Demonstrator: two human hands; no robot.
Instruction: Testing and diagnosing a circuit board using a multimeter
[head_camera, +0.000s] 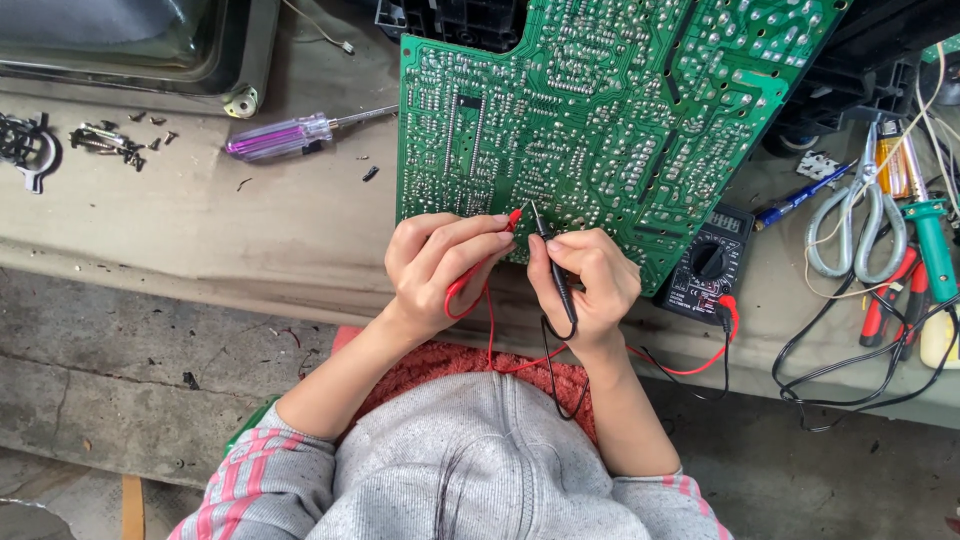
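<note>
Left hand (435, 265) pinches the red probe (480, 268), right hand (590, 280) grips the black probe (553, 262), both tips touching the lower edge of the green circuit board (600, 110) mid-frame. Multimeter (708, 265) sits just right on the bench (200, 230); purple screwdriver (285, 135) upper left.

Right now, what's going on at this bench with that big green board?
A person is probing the solder side of a large green circuit board that lies on the workbench. The left hand holds a red test probe, the right hand a black test probe, and both tips meet the board's lower edge close together. Their wires run to a black multimeter beside the board. A purple-handled screwdriver and scissors lie unused.
</note>
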